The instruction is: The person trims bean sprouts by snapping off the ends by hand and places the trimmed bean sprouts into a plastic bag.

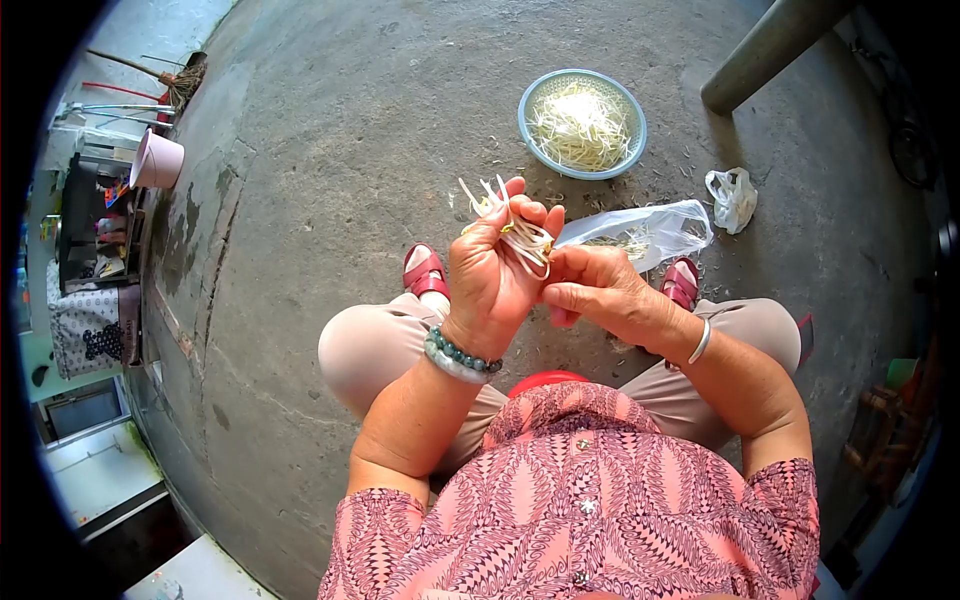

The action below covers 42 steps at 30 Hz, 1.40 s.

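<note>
A small bunch of white bean sprouts (524, 243) with yellowish heads lies in my left hand (490, 275), whose fingers curl round it, palm up. My right hand (615, 295) touches the right end of the bunch, thumb and forefinger pinched together; what sits between those fingertips is too small to make out. Beyond my hands, a round blue basket (527, 130) holds a heap of pale sprouts (583, 125). On the floor just past my right hand lies a clear plastic bag (680, 232) with more sprouts at its opening.
A knotted white plastic bag (732, 200) is right of the clear bag. A grey post (765, 65) stands at the upper right. Bits of sprout lie scattered on the concrete floor (330, 160). At the left are a pink bucket (157, 160), a broom (183, 85) and a cluttered shelf.
</note>
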### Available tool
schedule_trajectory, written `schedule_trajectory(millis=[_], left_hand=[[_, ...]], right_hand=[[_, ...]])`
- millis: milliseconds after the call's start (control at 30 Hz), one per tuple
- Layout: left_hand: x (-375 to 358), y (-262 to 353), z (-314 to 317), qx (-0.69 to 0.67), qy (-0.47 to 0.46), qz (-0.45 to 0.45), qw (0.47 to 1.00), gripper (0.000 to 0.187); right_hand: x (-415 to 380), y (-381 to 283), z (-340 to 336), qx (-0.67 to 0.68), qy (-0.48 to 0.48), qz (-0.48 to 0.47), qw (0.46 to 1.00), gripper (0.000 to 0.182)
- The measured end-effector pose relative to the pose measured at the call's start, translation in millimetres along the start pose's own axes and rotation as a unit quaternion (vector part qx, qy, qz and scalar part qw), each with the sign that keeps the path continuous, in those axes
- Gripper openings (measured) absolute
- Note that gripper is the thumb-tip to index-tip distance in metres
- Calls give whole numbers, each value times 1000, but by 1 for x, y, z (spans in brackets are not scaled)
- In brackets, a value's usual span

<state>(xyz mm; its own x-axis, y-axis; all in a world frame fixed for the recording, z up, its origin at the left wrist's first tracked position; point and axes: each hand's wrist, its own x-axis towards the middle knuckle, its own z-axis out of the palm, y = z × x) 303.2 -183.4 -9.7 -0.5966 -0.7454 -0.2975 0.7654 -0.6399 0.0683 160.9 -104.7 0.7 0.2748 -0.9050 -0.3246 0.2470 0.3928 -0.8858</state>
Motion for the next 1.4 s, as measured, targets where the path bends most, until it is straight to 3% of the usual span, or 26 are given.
schedule_trajectory(millis=[233, 433, 600, 833, 967, 1100, 1133, 1267, 1400], left_hand=[[0, 2, 0, 11, 1, 14, 1000, 28], [2, 11, 0, 17, -3, 57, 998, 28], [2, 16, 2, 76, 21, 106, 991, 25], [-1, 13, -6, 111, 75, 84, 987, 24], [-8, -3, -18, 147, 86, -2, 985, 24], [-17, -17, -9, 156, 70, -80, 982, 26], [-17, -18, -14, 145, 49, -98, 983, 30], [-15, -21, -7, 143, 48, -124, 981, 34], [-16, -16, -11, 156, 23, -105, 982, 33]], right_hand=[[-3, -1, -3, 55, 42, -6, 998, 17], [-12, -15, -10, -125, 4, -100, 987, 10], [-23, -36, -16, -141, 26, -106, 984, 7], [-22, -39, -27, 31, 28, -140, 989, 9], [-18, -37, -26, -32, 87, -170, 981, 9], [-14, -34, -19, -270, 175, -247, 914, 5], [-11, -32, -17, -321, 183, -313, 875, 4], [-5, -27, -13, -412, 162, -399, 803, 7], [-6, -20, -11, -537, 160, -408, 721, 10]])
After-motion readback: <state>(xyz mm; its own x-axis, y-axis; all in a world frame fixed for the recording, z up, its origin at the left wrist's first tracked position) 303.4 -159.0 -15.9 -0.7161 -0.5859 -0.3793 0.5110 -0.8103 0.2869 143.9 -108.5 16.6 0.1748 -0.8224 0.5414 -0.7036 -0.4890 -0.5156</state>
